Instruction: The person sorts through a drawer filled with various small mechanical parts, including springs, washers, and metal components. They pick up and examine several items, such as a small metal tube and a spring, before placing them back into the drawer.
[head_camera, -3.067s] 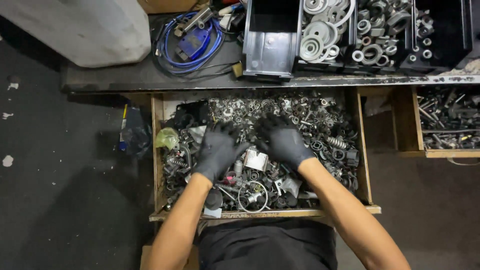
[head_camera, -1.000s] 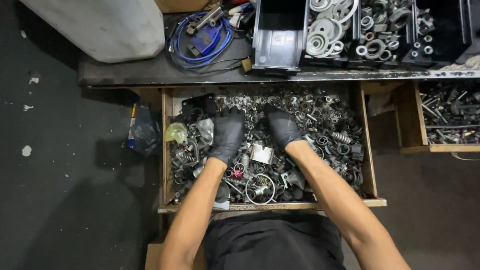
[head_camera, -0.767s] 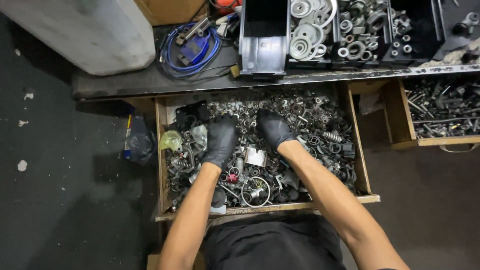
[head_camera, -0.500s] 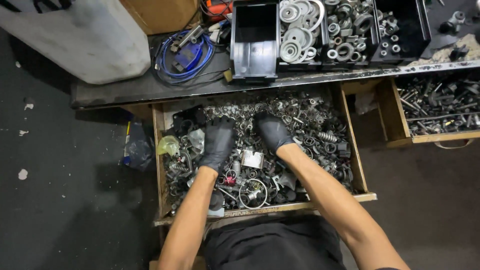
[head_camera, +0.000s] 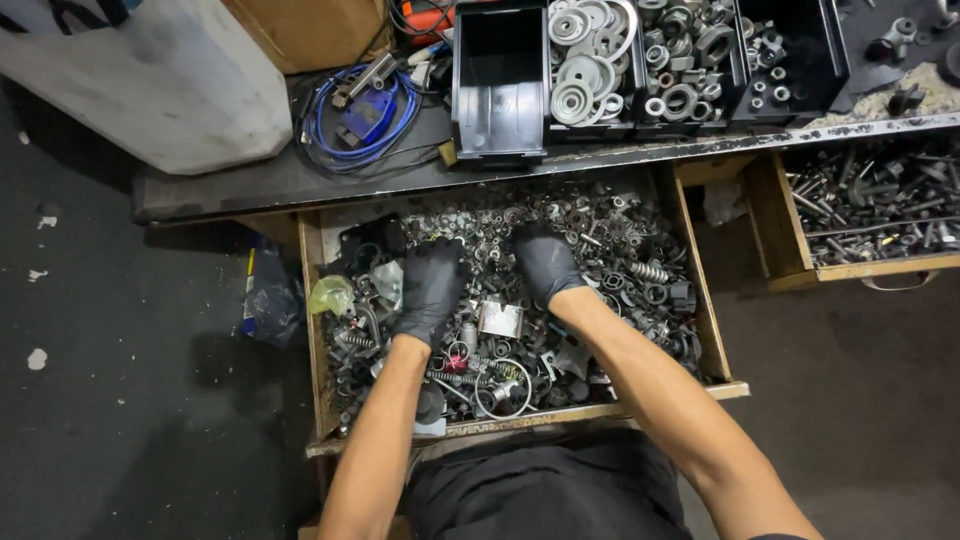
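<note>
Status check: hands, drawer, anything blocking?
Left hand and right hand, black-gloved, palms down in loose metal hardware. Open wooden drawer heaped full. Grip unclear. Nothing blocking.

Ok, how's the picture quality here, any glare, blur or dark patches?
Head view: sharp and evenly lit; the left hand and right hand in black gloves show little detail; mild glints on the washers; the floor is dark; edges bend slightly from the wide lens.
</note>
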